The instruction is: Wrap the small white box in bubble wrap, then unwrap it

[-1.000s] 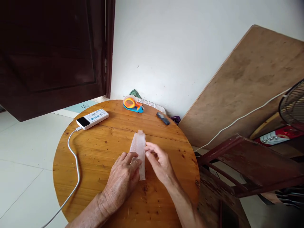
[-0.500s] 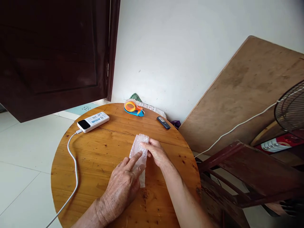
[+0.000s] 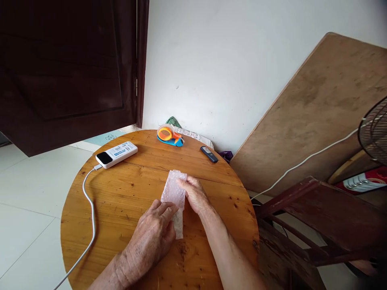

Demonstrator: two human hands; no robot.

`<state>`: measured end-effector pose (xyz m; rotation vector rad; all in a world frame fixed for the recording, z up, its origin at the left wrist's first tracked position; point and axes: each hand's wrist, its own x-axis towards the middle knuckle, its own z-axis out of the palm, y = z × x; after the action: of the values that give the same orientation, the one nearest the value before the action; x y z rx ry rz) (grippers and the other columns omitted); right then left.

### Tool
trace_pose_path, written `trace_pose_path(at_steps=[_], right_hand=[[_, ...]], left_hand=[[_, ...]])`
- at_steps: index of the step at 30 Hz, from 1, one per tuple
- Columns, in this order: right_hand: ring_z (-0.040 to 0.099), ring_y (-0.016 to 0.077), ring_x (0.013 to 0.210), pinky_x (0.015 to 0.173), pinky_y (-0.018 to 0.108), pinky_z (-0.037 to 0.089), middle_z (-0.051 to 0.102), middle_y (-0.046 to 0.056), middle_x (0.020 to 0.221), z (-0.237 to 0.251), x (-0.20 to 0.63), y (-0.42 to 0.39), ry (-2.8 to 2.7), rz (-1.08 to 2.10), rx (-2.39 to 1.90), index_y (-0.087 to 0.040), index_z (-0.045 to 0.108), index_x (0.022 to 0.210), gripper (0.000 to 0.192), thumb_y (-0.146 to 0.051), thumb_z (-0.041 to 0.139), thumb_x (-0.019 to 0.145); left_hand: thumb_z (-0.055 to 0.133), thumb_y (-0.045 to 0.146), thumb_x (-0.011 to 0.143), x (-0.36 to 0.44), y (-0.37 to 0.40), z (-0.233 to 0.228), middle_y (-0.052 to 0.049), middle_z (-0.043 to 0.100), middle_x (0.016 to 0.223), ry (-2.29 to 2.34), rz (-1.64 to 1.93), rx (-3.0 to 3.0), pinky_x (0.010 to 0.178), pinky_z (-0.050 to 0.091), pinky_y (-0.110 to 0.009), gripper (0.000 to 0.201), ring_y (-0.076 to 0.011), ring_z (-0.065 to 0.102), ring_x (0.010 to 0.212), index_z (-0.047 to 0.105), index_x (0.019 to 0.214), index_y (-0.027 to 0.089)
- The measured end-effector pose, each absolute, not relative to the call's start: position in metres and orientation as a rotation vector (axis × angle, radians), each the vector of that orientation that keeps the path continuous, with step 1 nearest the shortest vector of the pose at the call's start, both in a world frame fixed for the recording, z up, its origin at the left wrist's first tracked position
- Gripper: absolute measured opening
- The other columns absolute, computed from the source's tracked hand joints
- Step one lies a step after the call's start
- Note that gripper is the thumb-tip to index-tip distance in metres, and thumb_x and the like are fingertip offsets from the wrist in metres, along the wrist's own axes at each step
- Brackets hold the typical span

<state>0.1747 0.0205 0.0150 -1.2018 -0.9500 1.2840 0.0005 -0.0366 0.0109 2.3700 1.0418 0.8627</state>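
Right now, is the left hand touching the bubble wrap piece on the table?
Touching. The head view shows the left hand with its fingertips pressed onto the bubble wrap, no gap between them.
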Motion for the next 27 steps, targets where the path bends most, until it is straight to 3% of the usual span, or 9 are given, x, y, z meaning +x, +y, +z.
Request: trace_pose_path(at_steps=[9,18,23,27], right_hand=[[0.046,0.0115,0.057,0.057,0.025,0.038,0.058,-0.003,0.059,0.031,0.161,0.016,-0.992,1.122,-1.279,-0.018,0.064,0.064,0.034,-0.048,0.079,0.064],[0.065,0.0203,0.087,0.078,0.03,0.049,0.075,0.003,0.09,0.065,0.146,-0.03,-1.178,1.056,-1.237,-0.02,0.075,0.087,0.02,-0.036,0.07,0.076],[0.067,0.0228,0.102,0.09,0.035,0.051,0.076,0.004,0.103,0.066,0.143,-0.052,-1.253,0.932,-1.262,-0.023,0.075,0.092,0.018,-0.034,0.066,0.082],[0.067,0.0232,0.108,0.097,0.038,0.051,0.075,0.005,0.11,0.062,0.136,-0.075,-1.347,0.921,-1.255,-0.024,0.075,0.096,0.018,-0.034,0.063,0.088]], left_hand=[[0.051,0.001,0.069,0.0,-0.032,0.006,-0.008,0.071,0.116,1.049,0.939,2.358,0.085,0.057,-0.04,0.046,-0.0243,0.063,0.093,0.07,0.107,0.018],[0.054,0.01,0.078,0.0,-0.037,0.013,-0.006,0.062,0.11,1.297,0.827,2.288,0.081,0.054,-0.034,0.035,-0.0208,0.063,0.095,0.064,0.109,0.022],[0.061,0.019,0.077,-0.002,-0.04,0.022,-0.003,0.057,0.089,1.51,0.764,2.212,0.075,0.052,-0.032,0.012,-0.0204,0.061,0.083,0.058,0.088,0.021],[0.064,0.025,0.078,-0.004,-0.039,0.022,-0.004,0.057,0.09,1.612,0.818,2.145,0.075,0.052,-0.035,0.015,-0.023,0.062,0.084,0.055,0.089,0.02]])
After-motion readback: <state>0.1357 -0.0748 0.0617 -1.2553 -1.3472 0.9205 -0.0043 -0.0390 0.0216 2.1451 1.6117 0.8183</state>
